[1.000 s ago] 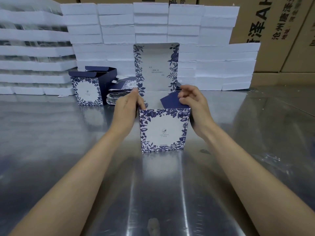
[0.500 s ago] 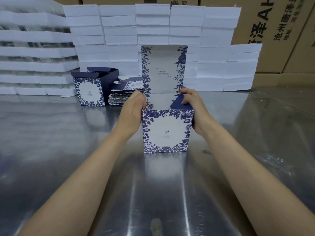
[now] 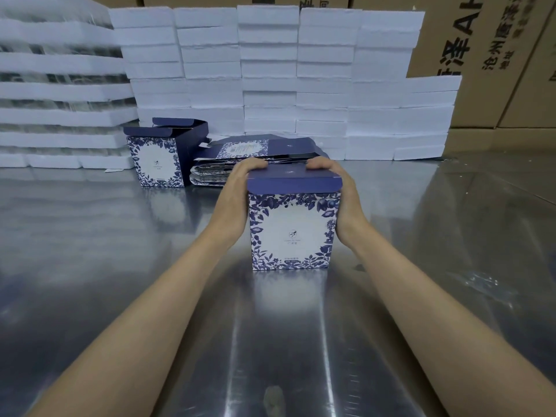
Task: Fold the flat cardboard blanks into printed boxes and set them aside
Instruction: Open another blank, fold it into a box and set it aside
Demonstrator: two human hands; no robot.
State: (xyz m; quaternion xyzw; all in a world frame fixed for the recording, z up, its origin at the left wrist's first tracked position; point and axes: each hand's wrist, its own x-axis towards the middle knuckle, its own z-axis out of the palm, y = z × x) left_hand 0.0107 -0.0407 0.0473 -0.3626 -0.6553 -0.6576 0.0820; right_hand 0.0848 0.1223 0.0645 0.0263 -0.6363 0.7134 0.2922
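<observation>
A blue-and-white floral printed box [image 3: 290, 233] stands upright on the steel table [image 3: 270, 341], its dark blue lid folded down over the top. My left hand [image 3: 237, 200] grips its left side with fingers curled over the lid's back edge. My right hand [image 3: 340, 197] grips the right side the same way. Behind lies a stack of flat printed blanks [image 3: 240, 159]. To their left stands a folded box [image 3: 159, 158] with its top flaps open.
White foam blocks [image 3: 270, 70] are stacked in a wall along the table's back. Stacked clear-and-white trays [image 3: 54, 85] fill the back left. Brown shipping cartons [image 3: 496, 40] stand at the back right.
The tall lid panel that stood upright behind the box has been folded down onto its top. Both hands moved from the inner flaps to the lid and sides.
</observation>
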